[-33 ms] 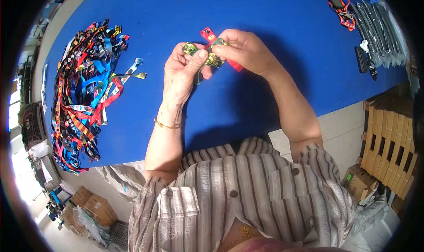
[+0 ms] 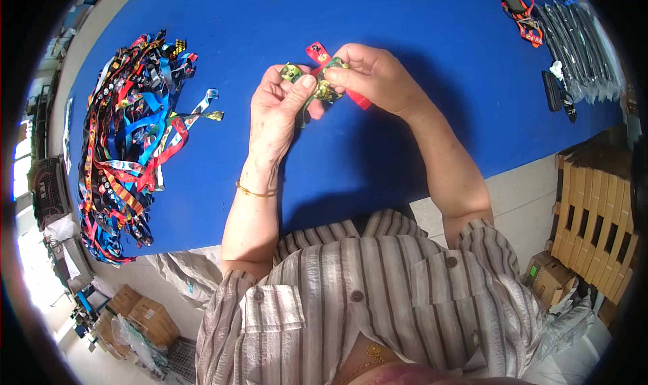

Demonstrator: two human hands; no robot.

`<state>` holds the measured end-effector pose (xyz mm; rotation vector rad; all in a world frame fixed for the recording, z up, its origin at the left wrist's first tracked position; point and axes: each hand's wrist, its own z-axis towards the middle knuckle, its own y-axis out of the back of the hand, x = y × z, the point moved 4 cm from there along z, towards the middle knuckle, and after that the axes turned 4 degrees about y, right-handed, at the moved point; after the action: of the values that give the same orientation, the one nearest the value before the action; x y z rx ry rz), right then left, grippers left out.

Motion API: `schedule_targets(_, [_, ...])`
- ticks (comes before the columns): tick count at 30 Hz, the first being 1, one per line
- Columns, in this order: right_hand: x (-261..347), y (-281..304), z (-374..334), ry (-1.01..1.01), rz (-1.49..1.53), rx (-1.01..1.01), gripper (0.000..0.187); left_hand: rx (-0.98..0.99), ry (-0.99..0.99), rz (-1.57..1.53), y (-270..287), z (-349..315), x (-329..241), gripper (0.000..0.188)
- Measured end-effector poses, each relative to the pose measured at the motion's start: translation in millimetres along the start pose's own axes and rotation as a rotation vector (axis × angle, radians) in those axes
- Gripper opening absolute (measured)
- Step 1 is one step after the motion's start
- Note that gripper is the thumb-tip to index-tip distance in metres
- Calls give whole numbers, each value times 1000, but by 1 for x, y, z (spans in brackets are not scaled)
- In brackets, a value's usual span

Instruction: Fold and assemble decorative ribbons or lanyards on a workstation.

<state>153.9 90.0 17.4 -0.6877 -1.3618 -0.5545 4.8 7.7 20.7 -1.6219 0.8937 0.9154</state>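
Note:
Over the middle of the table, both hands meet on printed fabric straps. A green-and-yellow patterned strap (image 2: 328, 92) is folded between them, with one end showing by the left fingers. A red strap (image 2: 316, 50) crosses behind it, its ends sticking out above and at lower right. My left hand (image 2: 278, 101) pinches the patterned strap between thumb and fingers. From the right, my right hand (image 2: 374, 78) grips the same strap near its upper part. The fingertips hide how the two straps are joined.
At the left of the blue table (image 2: 250, 20) lies a big heap of colourful printed straps (image 2: 128, 142), a few trailing rightward. Flat plastic-wrapped dark packs (image 2: 574, 51), orange-red straps (image 2: 528, 22) and a small black object (image 2: 551, 91) lie far right. Cardboard boxes (image 2: 154, 317) stand below the table.

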Motion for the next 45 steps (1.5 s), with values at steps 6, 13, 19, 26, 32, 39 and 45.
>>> schedule_targets(6, [10, 0, -1, 4, 4, -49, 16, -247, -340, 415, 8, -5, -4, 15])
schedule_targets(13, [16, -10, -4, -29, -114, 9, 24, -16, -169, 323, -11, -10, -4, 23])
schedule_targets(19, [24, -5, -6, 124, -4, -61, 25, 16, -42, 3, 4, -1, 1, 20])
schedule_targets(26, [14, 4, -1, 37, -26, -165, 20, 55, 28, -115, 4, 1, 0, 23])
schedule_targets(32, [4, -4, 0, 38, 38, -87, 17, 120, 91, -138, -2, -1, 1, 24])
schedule_targets(39, [7, -7, 0, 27, 13, -88, 18, 89, 80, -28, 7, 3, 5, 22])
schedule_targets(45, [6, -11, -5, 9, -107, 103, 19, -19, 17, -54, 10, 5, 5, 16])
